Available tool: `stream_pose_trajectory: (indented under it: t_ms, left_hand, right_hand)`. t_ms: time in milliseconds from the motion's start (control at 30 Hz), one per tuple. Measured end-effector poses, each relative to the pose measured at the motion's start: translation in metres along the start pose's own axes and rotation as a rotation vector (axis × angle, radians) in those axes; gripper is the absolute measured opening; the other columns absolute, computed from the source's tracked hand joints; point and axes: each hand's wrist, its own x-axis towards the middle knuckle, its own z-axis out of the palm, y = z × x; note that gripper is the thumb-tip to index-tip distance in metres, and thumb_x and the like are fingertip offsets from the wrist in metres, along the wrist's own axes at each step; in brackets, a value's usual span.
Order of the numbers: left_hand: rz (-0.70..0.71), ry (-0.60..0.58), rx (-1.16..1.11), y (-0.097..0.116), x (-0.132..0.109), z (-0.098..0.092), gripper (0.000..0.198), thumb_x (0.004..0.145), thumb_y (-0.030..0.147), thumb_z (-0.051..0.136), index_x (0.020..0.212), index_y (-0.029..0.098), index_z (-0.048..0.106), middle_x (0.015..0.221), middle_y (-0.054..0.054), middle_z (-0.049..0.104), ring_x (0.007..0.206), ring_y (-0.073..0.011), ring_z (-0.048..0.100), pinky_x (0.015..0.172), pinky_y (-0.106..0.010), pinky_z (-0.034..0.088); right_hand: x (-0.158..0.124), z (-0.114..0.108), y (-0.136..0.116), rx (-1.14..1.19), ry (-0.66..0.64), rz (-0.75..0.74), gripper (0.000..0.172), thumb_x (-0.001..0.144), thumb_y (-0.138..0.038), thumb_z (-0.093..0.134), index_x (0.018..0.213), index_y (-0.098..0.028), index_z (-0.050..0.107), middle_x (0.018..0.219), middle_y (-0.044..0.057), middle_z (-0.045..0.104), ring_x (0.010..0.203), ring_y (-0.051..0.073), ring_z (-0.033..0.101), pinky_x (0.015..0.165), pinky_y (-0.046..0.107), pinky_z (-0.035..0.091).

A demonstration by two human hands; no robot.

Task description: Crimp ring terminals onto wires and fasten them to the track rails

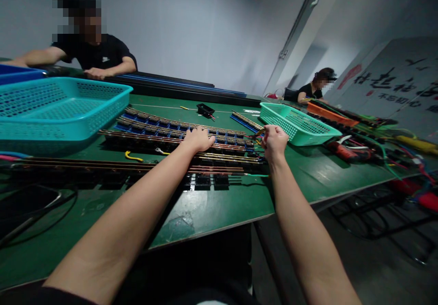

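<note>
Several long strips with copper-coloured bars on blue and black holders (153,127) lie side by side on the green table. My left hand (198,140) rests over them, fingers curled across the bars and partly hidden. At their right ends, my right hand (275,141) is closed in a pinch on what looks like a yellow wire (259,133); its far side is hidden. Nearer me is another strip with bars (229,170), and a green wire (256,175) runs from its end. A short yellow wire piece (132,157) lies to the left.
A turquoise basket (102,113) stands left and a mint-green basket (297,134) right. Behind the strips sits a small black tray (205,110). Red-handled tools (349,151) and tangled wires lie at right. Two people sit across the table, near dark rails (191,90).
</note>
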Motion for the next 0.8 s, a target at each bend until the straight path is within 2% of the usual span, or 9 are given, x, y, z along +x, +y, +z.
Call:
stream_pose_trajectory:
  t_ms: [133, 233, 367, 533, 633, 800]
  left_hand:
    - [0.003, -0.005, -0.006, 0.000, -0.001, -0.001, 0.065, 0.087, 0.053, 0.023, 0.127, 0.011, 0.052, 0.134, -0.020, 0.047, 0.120, -0.0348, 0.047, 0.097, -0.051, 0.035]
    - [0.000, -0.007, -0.002, 0.000, -0.002, -0.001, 0.064, 0.088, 0.052, 0.023, 0.128, 0.011, 0.052, 0.135, -0.020, 0.047, 0.120, -0.0339, 0.047, 0.098, -0.050, 0.035]
    - [-0.005, -0.015, 0.000, 0.000, -0.001, -0.001, 0.064, 0.088, 0.053, 0.023, 0.129, 0.012, 0.050, 0.136, -0.019, 0.046, 0.121, -0.0333, 0.046, 0.098, -0.049, 0.034]
    - [-0.007, -0.012, -0.005, 0.001, -0.001, -0.002, 0.064, 0.087, 0.052, 0.023, 0.128, 0.011, 0.051, 0.135, -0.019, 0.047, 0.121, -0.0338, 0.045, 0.098, -0.050, 0.034]
    - [-0.006, -0.009, -0.011, 0.001, -0.001, -0.002, 0.064, 0.087, 0.052, 0.023, 0.127, 0.011, 0.052, 0.134, -0.020, 0.047, 0.121, -0.0342, 0.046, 0.098, -0.050, 0.035]
    - [-0.006, -0.017, -0.014, 0.001, -0.001, -0.002, 0.063, 0.088, 0.052, 0.023, 0.128, 0.012, 0.050, 0.136, -0.019, 0.046, 0.123, -0.0336, 0.044, 0.099, -0.050, 0.034]
  right_hand:
    - [-0.002, -0.001, 0.004, -0.100, -0.040, -0.003, 0.015, 0.067, -0.031, 0.055, 0.060, -0.021, 0.047, 0.035, -0.012, 0.032, 0.026, 0.005, 0.024, 0.029, 0.020, 0.018]
    - [-0.002, -0.002, 0.007, -0.200, -0.098, -0.053, 0.023, 0.068, -0.036, 0.057, 0.055, -0.020, 0.047, 0.037, -0.010, 0.035, 0.031, 0.005, 0.028, 0.034, 0.021, 0.022]
    - [-0.008, -0.001, 0.008, -0.397, -0.236, -0.208, 0.031, 0.068, -0.037, 0.061, 0.047, -0.019, 0.047, 0.043, -0.006, 0.042, 0.042, 0.006, 0.035, 0.045, 0.022, 0.027]
    - [-0.020, 0.004, 0.007, -0.615, -0.381, -0.381, 0.031, 0.070, -0.034, 0.060, 0.046, -0.018, 0.049, 0.043, -0.005, 0.042, 0.045, 0.007, 0.034, 0.050, 0.024, 0.025]
    - [-0.022, 0.005, 0.007, -0.715, -0.378, -0.460, 0.032, 0.076, -0.035, 0.054, 0.048, -0.019, 0.048, 0.045, -0.005, 0.043, 0.045, 0.008, 0.034, 0.051, 0.023, 0.026]
    - [-0.019, 0.004, 0.007, -0.663, -0.322, -0.403, 0.033, 0.075, -0.038, 0.056, 0.048, -0.019, 0.048, 0.045, -0.005, 0.043, 0.046, 0.008, 0.036, 0.050, 0.022, 0.028]
